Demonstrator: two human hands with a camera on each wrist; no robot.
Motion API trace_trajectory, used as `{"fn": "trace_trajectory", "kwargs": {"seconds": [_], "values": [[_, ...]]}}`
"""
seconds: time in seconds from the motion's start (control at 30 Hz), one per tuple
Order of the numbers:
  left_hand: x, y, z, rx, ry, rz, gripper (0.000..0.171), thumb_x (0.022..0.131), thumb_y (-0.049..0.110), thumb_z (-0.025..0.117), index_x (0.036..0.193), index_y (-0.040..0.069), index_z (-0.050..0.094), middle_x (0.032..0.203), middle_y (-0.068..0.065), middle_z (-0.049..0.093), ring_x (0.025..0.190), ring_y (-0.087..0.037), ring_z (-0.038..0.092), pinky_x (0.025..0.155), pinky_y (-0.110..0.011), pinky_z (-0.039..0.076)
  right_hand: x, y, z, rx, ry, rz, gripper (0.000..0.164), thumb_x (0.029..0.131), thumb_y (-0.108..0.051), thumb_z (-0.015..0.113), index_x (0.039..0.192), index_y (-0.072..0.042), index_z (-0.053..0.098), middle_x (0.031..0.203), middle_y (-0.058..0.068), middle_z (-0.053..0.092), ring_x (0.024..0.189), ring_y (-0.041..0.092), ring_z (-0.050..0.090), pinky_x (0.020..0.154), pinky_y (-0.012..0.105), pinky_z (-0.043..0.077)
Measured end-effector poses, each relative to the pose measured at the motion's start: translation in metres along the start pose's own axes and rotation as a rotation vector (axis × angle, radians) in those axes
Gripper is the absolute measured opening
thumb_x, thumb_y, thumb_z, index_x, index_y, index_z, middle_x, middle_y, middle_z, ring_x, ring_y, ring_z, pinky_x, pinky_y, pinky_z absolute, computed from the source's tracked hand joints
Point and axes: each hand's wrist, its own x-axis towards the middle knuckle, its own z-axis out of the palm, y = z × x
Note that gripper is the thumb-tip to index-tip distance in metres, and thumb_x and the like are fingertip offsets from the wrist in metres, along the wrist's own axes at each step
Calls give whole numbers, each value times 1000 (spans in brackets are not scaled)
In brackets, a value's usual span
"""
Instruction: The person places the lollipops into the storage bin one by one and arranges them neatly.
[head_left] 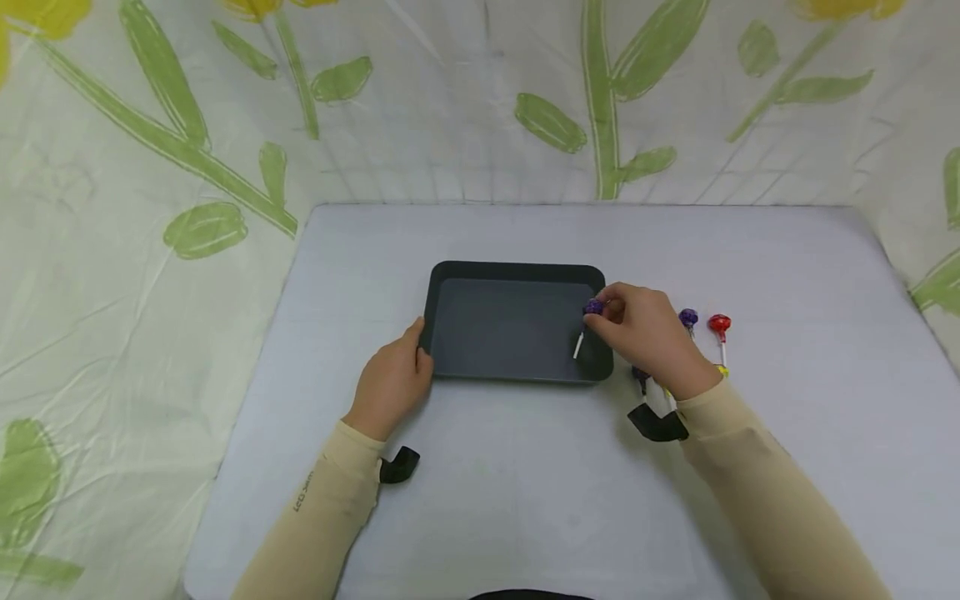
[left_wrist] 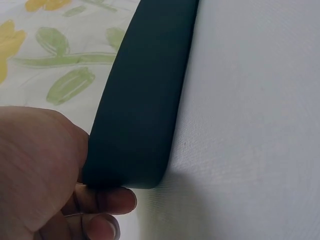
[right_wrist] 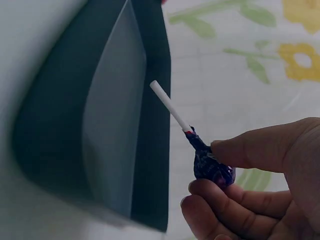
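Observation:
A dark grey rectangular baking tray [head_left: 517,329] lies on the white table. My left hand [head_left: 393,379] grips its left side; in the left wrist view the fingers [left_wrist: 117,200] curl beneath the dark tray wall [left_wrist: 140,100]. Over the tray's right end, my right hand [head_left: 645,329] pinches a purple-wrapped lollipop [head_left: 593,307] by its candy head. The right wrist view has the lollipop [right_wrist: 212,167] between thumb and fingers, its white stick [right_wrist: 170,106] pointing away from the hand toward the tray [right_wrist: 152,150].
Right of the tray lie more lollipops: a purple one [head_left: 688,317], a red one [head_left: 720,323] and a dark one [head_left: 640,375]. A yellow one [head_left: 723,370] is partly hidden by the right wrist. A flower-printed cloth [head_left: 450,100] hangs behind the table [head_left: 487,483].

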Motion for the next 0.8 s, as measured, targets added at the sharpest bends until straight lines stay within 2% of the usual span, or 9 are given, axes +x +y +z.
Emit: {"fn": "trace_trajectory", "kwargs": {"seconds": [0.17, 0.5, 0.8], "values": [[0, -1, 0, -5, 7, 10, 54, 97, 3, 56, 149, -8, 52, 57, -3, 47, 52, -14, 34, 47, -32, 30, 15, -11, 9, 8, -24, -28, 32, 98, -24, 72, 117, 2, 70, 94, 12, 74, 82, 25, 66, 71, 38, 54], [-2, -3, -1, 2, 25, 20, 54, 96, 2, 57, 148, -10, 52, 59, -4, 50, 52, -16, 36, 48, -33, 32, 49, -48, 34, -14, -54, -121, 25, 99, -22, 71, 112, -1, 71, 96, 10, 77, 79, 20, 70, 73, 40, 57], [0, -1, 1, -5, 7, 8, 54, 97, 4, 56, 149, -8, 52, 58, -4, 50, 52, -17, 37, 48, -33, 33, 74, -59, 50, -7, -154, -113, 27, 99, -26, 73, 115, -4, 74, 103, 8, 76, 93, 21, 71, 84, 41, 56]]}}
